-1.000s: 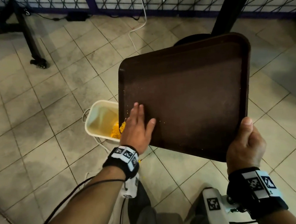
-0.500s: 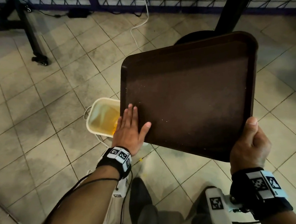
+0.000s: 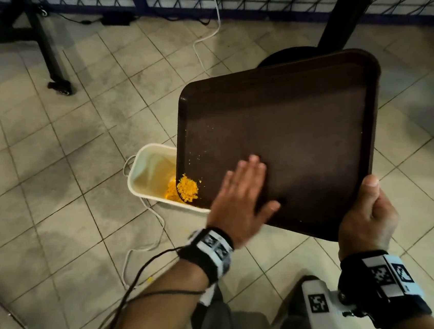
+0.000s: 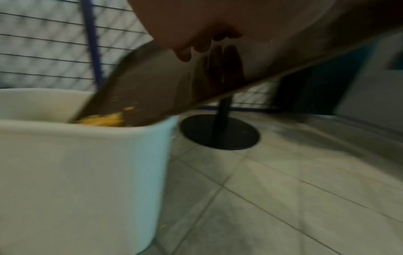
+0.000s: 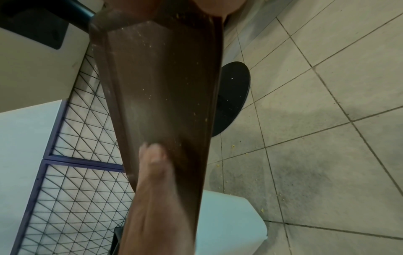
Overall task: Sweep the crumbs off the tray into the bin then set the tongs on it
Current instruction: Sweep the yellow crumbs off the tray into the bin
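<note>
Head view: the left hand (image 3: 243,199), fingers flat and spread, has slid back onto the tray (image 3: 301,134) — a fresh orange crumb heap (image 3: 187,187) now sits at its low corner over the bin (image 3: 145,177). Right hand (image 3: 366,218) grips the near corner; sweeping unfinished, tongs unseen.

Dark brown tray (image 3: 300,128), orange-yellow crumbs (image 3: 187,188), cream-white bin (image 3: 141,169), beige floor tiles (image 3: 51,181).

- The head view looked down from above at the tray (image 3: 288,140), bin (image 3: 145,182) and floor (image 3: 38,183).
- The left wrist view sat low beside the bin (image 4: 76,172), facing up the tray's (image 4: 152,86) slope.
- The right wrist view looked close along the same tray (image 5: 163,86).
</note>
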The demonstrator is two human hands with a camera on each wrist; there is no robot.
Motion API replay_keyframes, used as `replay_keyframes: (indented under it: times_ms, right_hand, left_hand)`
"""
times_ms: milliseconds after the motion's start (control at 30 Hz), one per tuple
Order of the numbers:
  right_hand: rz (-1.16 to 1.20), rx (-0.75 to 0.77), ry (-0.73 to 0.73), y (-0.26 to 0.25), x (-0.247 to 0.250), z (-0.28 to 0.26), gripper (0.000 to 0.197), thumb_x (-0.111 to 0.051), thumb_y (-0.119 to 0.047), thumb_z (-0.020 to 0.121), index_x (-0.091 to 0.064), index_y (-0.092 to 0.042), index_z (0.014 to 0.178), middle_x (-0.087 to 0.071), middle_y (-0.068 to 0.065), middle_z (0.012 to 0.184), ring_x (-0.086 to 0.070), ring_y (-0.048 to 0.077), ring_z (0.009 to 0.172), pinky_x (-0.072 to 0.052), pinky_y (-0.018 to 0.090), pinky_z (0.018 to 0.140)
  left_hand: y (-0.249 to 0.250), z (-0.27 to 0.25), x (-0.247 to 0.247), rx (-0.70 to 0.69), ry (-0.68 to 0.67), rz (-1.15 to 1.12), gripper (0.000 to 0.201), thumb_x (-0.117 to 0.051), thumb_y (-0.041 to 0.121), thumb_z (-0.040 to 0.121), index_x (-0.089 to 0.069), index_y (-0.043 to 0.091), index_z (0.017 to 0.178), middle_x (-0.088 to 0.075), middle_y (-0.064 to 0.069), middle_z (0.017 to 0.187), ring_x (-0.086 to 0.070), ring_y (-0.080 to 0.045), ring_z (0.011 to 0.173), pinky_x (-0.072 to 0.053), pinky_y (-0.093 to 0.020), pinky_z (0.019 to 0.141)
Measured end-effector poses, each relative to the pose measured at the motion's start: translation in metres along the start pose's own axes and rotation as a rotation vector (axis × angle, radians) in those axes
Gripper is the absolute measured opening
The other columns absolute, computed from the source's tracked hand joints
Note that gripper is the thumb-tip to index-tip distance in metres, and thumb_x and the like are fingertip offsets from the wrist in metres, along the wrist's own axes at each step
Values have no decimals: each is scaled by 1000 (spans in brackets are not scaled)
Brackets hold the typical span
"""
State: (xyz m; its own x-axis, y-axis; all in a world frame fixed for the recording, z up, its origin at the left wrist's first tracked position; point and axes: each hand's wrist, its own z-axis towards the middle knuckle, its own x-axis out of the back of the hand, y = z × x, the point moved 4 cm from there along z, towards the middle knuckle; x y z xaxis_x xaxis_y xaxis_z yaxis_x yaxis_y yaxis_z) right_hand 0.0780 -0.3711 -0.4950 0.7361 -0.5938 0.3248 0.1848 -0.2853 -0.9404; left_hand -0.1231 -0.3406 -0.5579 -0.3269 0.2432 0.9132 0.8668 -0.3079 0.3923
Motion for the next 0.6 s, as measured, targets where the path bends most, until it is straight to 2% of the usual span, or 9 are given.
replay_keyframes:
  times_ms: [67,133,200,267,333,400,500,567,600]
  right_hand:
    - [-23,10,3,-1,1,1,47,-33,-47,103,-47,-22,66,-46,-3,66,-43,10,60,-37,26,57]
    - [-32,-1,14,2,3,3,47,-34,-47,103,-49,-21,68,-47,-2,67,-44,11,62,-38,27,60]
    - [-19,-22,21,5,5,4,48,-34,-50,102,-50,-21,68,-47,-2,67,-44,11,62,-39,28,61]
    - [-3,-27,25,8,6,5,49,-34,-52,101,-50,-20,68,-47,-2,66,-44,12,61,-39,30,61]
    - [-1,-28,27,8,6,5,49,-34,-52,101,-48,-20,66,-45,-2,64,-42,11,59,-38,30,59]
    - [2,-32,33,7,5,3,50,-35,-50,102,-45,-20,63,-41,-3,62,-39,10,57,-35,28,57]
    - [8,-24,32,4,3,2,51,-35,-49,102,-42,-20,62,-39,-4,61,-37,5,53,-34,26,54]
    - [3,-27,29,3,3,2,50,-34,-48,103,-44,-19,63,-41,-3,61,-40,3,50,-36,20,51]
    - [-3,-28,26,3,4,3,50,-34,-48,103,-44,-19,63,-41,-3,61,-40,2,49,-36,19,51]
  left_hand:
    - [32,-4,-16,-165,-52,83,77,-22,63,99,-1,17,157,10,-2,164,11,-20,151,1,-42,122]
    - [21,-13,-28,-149,-76,124,78,-24,64,99,1,18,157,13,-2,164,13,-19,151,-2,-44,123]
    - [-20,-22,-30,69,-92,65,80,-18,68,97,6,21,157,19,1,163,16,-17,150,-1,-43,123]
    - [-64,-32,-29,328,-171,55,81,-3,72,92,15,23,154,27,3,160,20,-14,148,6,-38,122]
    - [-80,-35,-18,420,-189,54,83,5,73,89,16,22,154,28,2,159,19,-15,149,10,-35,120]
    - [-63,-28,-9,335,-135,44,82,1,72,91,14,21,155,25,2,160,20,-14,148,9,-34,120]
    - [-2,-16,-7,-11,-46,14,80,-15,66,96,1,18,157,13,-2,164,12,-18,151,4,-38,122]
    - [25,-19,-20,-203,-99,96,78,-17,65,97,0,17,157,13,-1,164,12,-19,151,1,-42,122]
    - [21,-20,-24,-198,-105,107,77,-18,64,98,1,19,157,15,0,164,13,-18,151,-1,-43,123]
